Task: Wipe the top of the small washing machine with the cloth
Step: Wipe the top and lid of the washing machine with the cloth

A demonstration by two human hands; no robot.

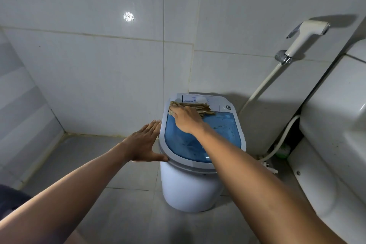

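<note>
The person's left hand lies flat, fingers spread, against the small washing machine's rim, probably to steady it, while the right hand presses the cloth down at the lid's far edge by the control panel.

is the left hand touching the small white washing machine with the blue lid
Touching. The head view shows the left hand open, its thumb resting on the grey rim of the small white washing machine, beside its translucent blue lid.

Both forearms and hands are bare, without sleeves, gloves, rings or watch.
</note>
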